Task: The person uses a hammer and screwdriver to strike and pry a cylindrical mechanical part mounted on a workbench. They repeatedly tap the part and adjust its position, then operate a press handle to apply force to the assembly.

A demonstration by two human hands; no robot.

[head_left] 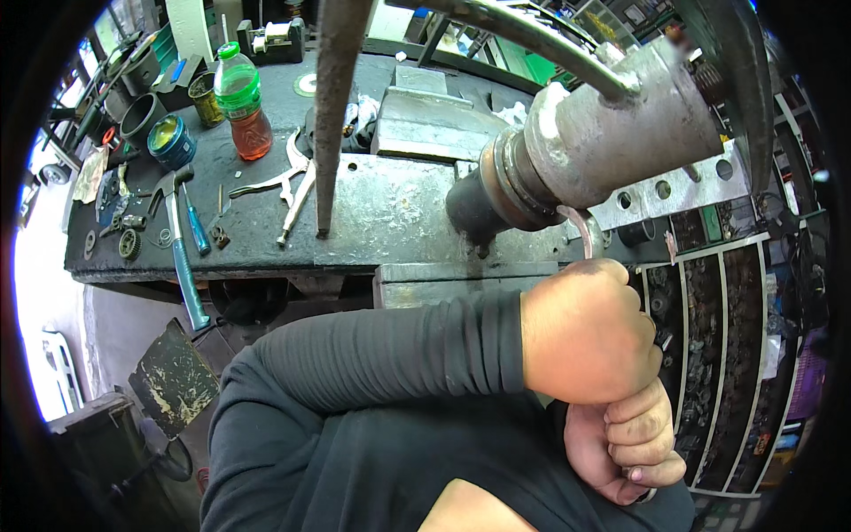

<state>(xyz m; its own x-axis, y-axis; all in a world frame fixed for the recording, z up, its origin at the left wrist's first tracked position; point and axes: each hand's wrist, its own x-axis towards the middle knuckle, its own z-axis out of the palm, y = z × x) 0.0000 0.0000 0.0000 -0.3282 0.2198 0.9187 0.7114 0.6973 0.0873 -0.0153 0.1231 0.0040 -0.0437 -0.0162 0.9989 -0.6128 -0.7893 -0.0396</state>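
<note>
My left hand [587, 332] is closed in a fist around a hook spanner, its arm crossing in front of me in a black sleeve. Just below it, my right hand [625, 443] wraps its fingers around the handle, which both hands mostly hide. Above my left fist, the curved metal end of the hook spanner [585, 229] reaches up against a large grey metal cylinder [629, 129]. The cylinder lies tilted, with a ringed collar [516, 180] and a dark lower end [474, 206] over the bench. A metal bar joins it at the top.
On the dark workbench [266, 199] lie a blue-handled hammer [183, 253], locking pliers [292, 182], a bottle of red liquid [244, 111], and several tins. An upright steel bar [332, 115] stands in front. A perforated metal strip [687, 188] and parts shelves [709, 337] are at the right.
</note>
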